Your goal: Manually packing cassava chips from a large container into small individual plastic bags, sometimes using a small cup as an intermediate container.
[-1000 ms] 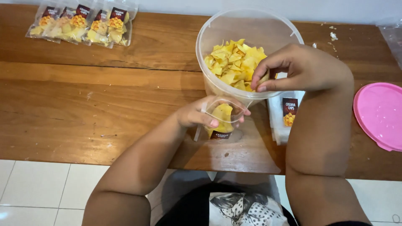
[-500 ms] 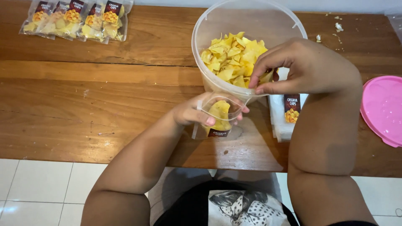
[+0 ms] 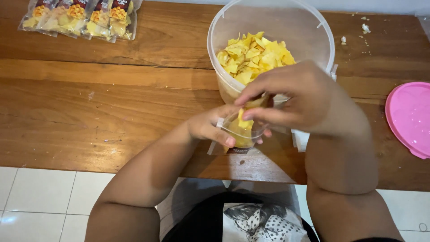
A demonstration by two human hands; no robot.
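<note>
Right hand (image 3: pixel 298 101) pinches a few thin yellow chips (image 3: pixel 246 121) between thumb and fingers and holds them directly over the open mouth of a small clear plastic pouch (image 3: pixel 239 134), so the chips sit just above the pouch and partly inside its rim. Left hand (image 3: pixel 210 127) is closed around that pouch from its left side, thumb across the near edge, holding the mouth open and facing up; the pouch stands roughly upright at the near edge of the brown wooden worktop (image 3: pixel 103 103), its long axis running up and down, with a dark label at its lower front that is mostly hidden. Both hands meet at the pouch, the left touching it, the right just above it. Just beyond the hands, on the far side, stands a large round translucent plastic tub (image 3: pixel 273 27) part-filled with more yellow chips (image 3: pixel 253 56), its near wall just behind the right hand's fingers. Under the right wrist a stack of flat clear empty pouches (image 3: pixel 301 140) shows only as a pale corner on the worktop. At the far left corner lies a row of filled, sealed clear packets (image 3: pixel 78 18), each showing yellow chips and a dark red rectangular label with a yellow picture. At the right edge lies a round pink plastic lid (image 3: pixel 410 118), well apart from the hands. A few pale crumbs (image 3: pixel 365 28) dot the far right of the worktop.
</note>
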